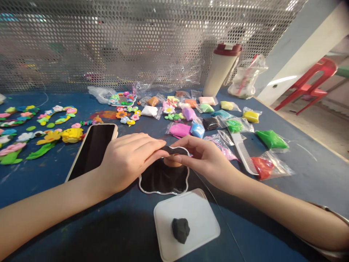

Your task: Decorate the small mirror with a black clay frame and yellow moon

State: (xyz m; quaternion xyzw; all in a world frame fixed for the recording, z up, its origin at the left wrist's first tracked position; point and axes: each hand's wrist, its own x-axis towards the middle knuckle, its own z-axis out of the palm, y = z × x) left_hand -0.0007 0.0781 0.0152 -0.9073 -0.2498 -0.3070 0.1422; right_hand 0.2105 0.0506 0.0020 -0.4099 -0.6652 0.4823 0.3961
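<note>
**Hands.** We are working with both bare hands over the surface point(35, 185), forearms angled in from either side toward the middle. Our right hand point(204, 160) is curling its thumb and fingers into a pinch and gripping a black clay strip point(174, 150), a soft, matte, gently waved band. Our left hand point(131, 160) is lying nearly flat, its fingers together and reaching across to the strip's left end; we cannot tell whether it is gripping or only touching.

**Directly below the hands.** We are keeping a wavy black clay panel point(163, 180) under the strip, its smooth, lobed outline edged by a thin white rim point(163, 193). A tan clay patch point(172, 162) is showing at its upper edge, partly hidden by our fingers.

**Nearer us than the hands.** A white plastic board point(188, 225), a rounded rectangle, is carrying a dark grey clay lump point(180, 230), rough and irregular.

**Left of the left hand.** A smartphone point(91, 151) is lying face up, its glass dark, just beside the hand. Farther left, clay flowers point(51, 137) and a yellow clay figure point(72, 135) are spreading across the surface.

**Right of the right hand.** A white plastic comb point(244, 153) is lying near the hand, its fine teeth angled toward a bag of red clay point(261, 168).

**Beyond the hands.** Clear bags of coloured clay point(197, 125) are lying in a loose cluster.
</note>
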